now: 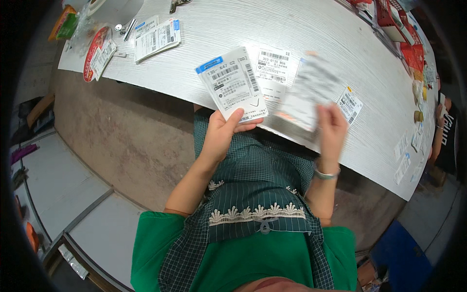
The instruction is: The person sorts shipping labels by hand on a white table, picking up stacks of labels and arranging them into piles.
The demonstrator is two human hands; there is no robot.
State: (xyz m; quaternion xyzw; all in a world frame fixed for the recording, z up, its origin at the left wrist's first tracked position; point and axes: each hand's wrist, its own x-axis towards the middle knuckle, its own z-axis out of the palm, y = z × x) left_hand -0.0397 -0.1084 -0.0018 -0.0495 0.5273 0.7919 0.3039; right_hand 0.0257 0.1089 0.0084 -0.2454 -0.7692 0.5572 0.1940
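Observation:
My left hand (224, 132) is closed on a stack of shipping labels (232, 85), thumb on top, held at the table's near edge. The top label is white with a blue corner and barcodes. My right hand (332, 125), smeared by motion, pinches the lower right edge of another shipping label (311, 90), white with orange marks and also blurred. Between the two, a white label (273, 63) lies on the table, partly covered. Just right of my right hand, a smaller label (350, 104) with a yellow mark rests on the tabletop.
On the white table (219, 29), a pile of labels (156, 41) lies far left, beside a red oval card (97, 56) and clear plastic wrap (86, 30). Red packages (396, 24) crowd the far right. Another person (446, 131) is at the right edge.

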